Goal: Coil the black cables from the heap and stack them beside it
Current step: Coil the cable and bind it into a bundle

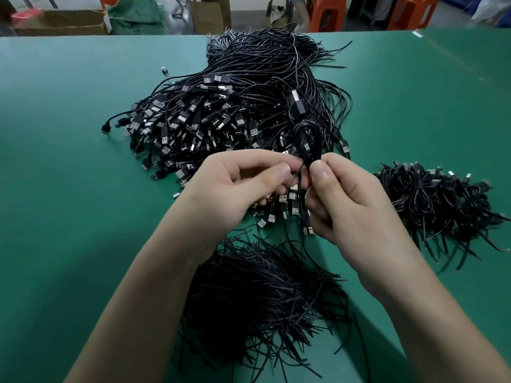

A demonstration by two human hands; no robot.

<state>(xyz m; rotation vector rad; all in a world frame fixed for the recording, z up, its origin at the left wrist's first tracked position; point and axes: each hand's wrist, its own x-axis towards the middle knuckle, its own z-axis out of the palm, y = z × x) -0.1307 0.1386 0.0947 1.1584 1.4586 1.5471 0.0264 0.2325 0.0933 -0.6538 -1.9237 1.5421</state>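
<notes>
A green table (83, 161) runs to a far edge, with cardboard boxes (69, 22) and orange stools (326, 15) beyond. The heap of black USB cables (221, 117) fills the middle. Just near of it, the right hand (351, 200) grips a coiled cable (307, 123) below its loop, thumb pressed on the bundle. The left hand (243, 183) has its fingers curled and pinches at the same bundle. The stack of coiled cables (431, 194) lies right, a pile of black ties (262, 286) near. Bare mat lies left and far right.
</notes>
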